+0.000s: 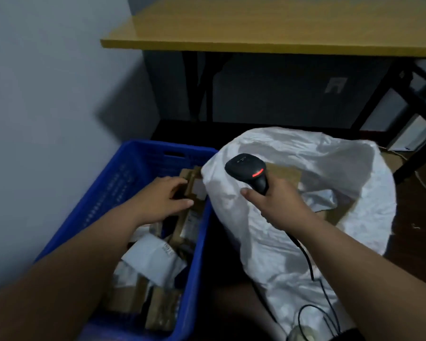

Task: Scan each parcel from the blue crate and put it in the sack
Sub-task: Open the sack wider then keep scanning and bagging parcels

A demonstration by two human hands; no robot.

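Note:
A blue crate at lower left holds several brown cardboard and white bagged parcels. My left hand reaches into its far end and closes its fingers and thumb around a brown cardboard parcel. To the right stands a white sack, its mouth open, with brown parcels inside. My right hand grips the handle of a black barcode scanner above the sack's near rim; a red strip glows on the scanner's head.
The scanner's black cable trails down over the sack toward the floor. A yellow-topped table on black legs stands behind. A pale wall runs along the left of the crate. Dark floor lies to the right.

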